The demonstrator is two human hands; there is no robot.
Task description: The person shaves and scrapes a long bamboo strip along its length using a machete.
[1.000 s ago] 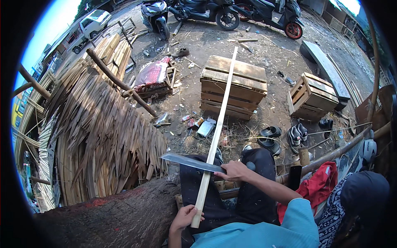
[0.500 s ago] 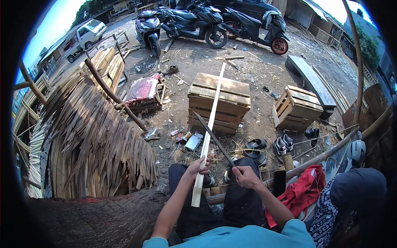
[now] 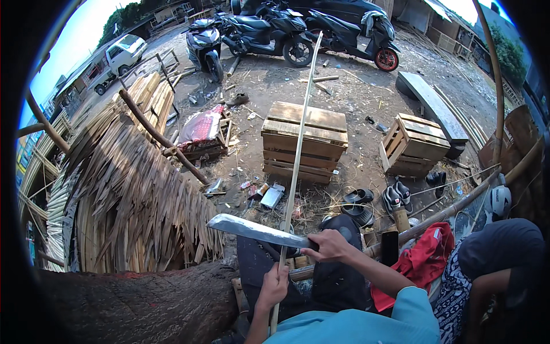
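My left hand point(image 3: 275, 285) is closed around a long, thin pale strip, seemingly split bamboo point(image 3: 297, 160), above my lap. The strip runs away from me past a wooden crate, its far tip raised near the motorbikes. My right hand point(image 3: 329, 246) grips the handle of a machete point(image 3: 255, 228). Its broad blade lies crosswise over the strip, pointing left, a little beyond my left hand. The blade covers a short part of the strip; whether its edge touches the strip I cannot tell.
Slatted wooden crates point(image 3: 306, 137) point(image 3: 421, 143) stand ahead. Dried palm thatch point(image 3: 137, 189) and a tree trunk point(image 3: 132, 304) are at left. A red cloth point(image 3: 421, 258) and a person in a dark head covering point(image 3: 498, 252) are close at right. Sandals point(image 3: 359, 206) and motorbikes point(image 3: 269, 31) lie farther off.
The machete has swung from pointing forward to lying leftward across the strip. My left hand has moved lower and nearer me. The strip has turned narrow side up, its far end higher.
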